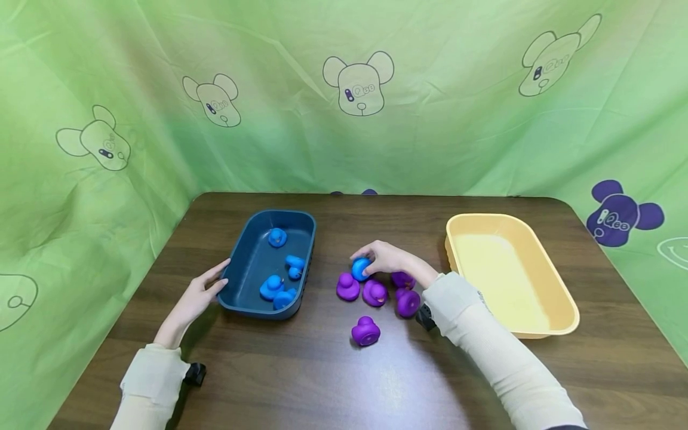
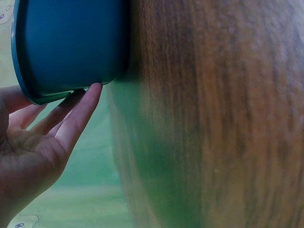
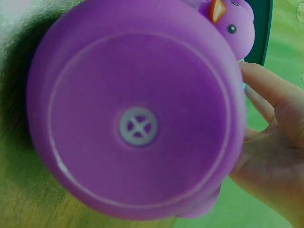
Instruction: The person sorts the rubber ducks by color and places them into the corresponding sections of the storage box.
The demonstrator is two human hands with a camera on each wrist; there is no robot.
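Note:
My left hand grips the left rim of a dark blue basin, thumb at the rim; in the left wrist view its fingers lie along the outer wall. Inside the basin are several blue rubber ducks. Near the table's middle my right hand holds another blue rubber duck between thumb and fingers. Close around and below it are purple rubber ducks, one lying nearer to me. In the right wrist view a purple duck's round base hides most of the held duck.
A pale yellow basin stands on the right of the dark wooden table, beside my right forearm. A green cloth printed with mouse heads hangs behind the table and along its left side.

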